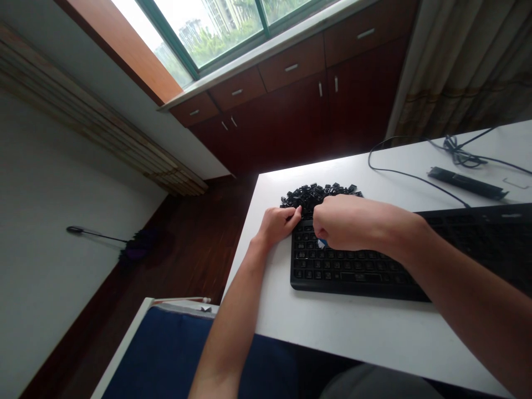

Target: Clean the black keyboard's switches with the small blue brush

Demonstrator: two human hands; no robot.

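A black keyboard point(361, 277) with its keycaps off lies on the white table. My left hand point(277, 226) is closed at its far left corner, thumb and curled fingers gripping the edge. Over the upper left key area, my right hand point(347, 223) is closed in a fist. A bit of a small blue-and-white thing point(322, 243) shows under that fist, against the key sockets; its kind is hidden by the fingers. Just beyond both hands sits a pile of loose black keycaps point(313, 194).
A long black plastic piece point(467, 183) and a coiled black cable point(463, 158) lie farther back on the table point(282, 316). Near them is a thin bent wire point(515, 183). A navy blue padded surface point(174, 354) adjoins the table's left side. An umbrella point(135, 246) leans by the wall.
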